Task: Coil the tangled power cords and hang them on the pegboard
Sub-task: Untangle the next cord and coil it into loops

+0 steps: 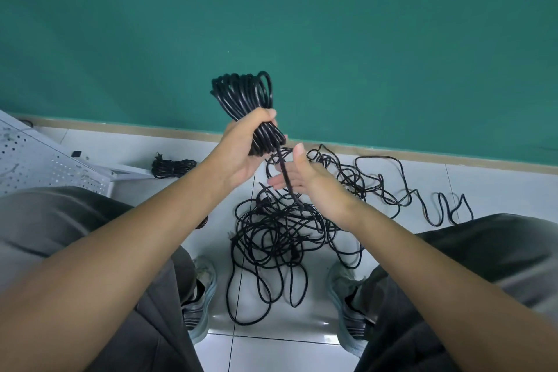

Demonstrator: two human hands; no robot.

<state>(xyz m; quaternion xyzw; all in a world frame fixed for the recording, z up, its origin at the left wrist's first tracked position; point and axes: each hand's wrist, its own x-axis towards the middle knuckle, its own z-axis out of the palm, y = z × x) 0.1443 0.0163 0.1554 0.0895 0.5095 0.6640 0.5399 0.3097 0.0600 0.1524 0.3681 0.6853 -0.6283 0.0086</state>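
Two black cord masses in view, plus a third smaller bundle. Hard to count separate cords in the tangled pile (290, 220) on the tiled floor (271, 350): loops overlapping between the shoes, strands trailing off to the right along the base of the green wall (302, 24), plugs mostly lost in the knot. Partly hidden behind the forearms and knees at its edges. Held up above it, a coiled cord (244, 93), glossy black, many tight loops stacked side by side, upper end standing against the wall, lower end buried in the left hand (241, 151), fingers wrapped and clamped round the middle of the coil. One loose tail dropping from the coil down across the right hand (299, 178), then into the pile. Right hand just beside and below the left, palm turned inward, fingers straight and a little apart, thumb up; whether the tail touches the palm or only passes in front, impossible to tell. White pegboard (33, 160) cut off at the left edge, lying tilted near the floor, perforations visible, far end out of frame. Small coiled bundle (172, 167) on the floor just beside its corner.
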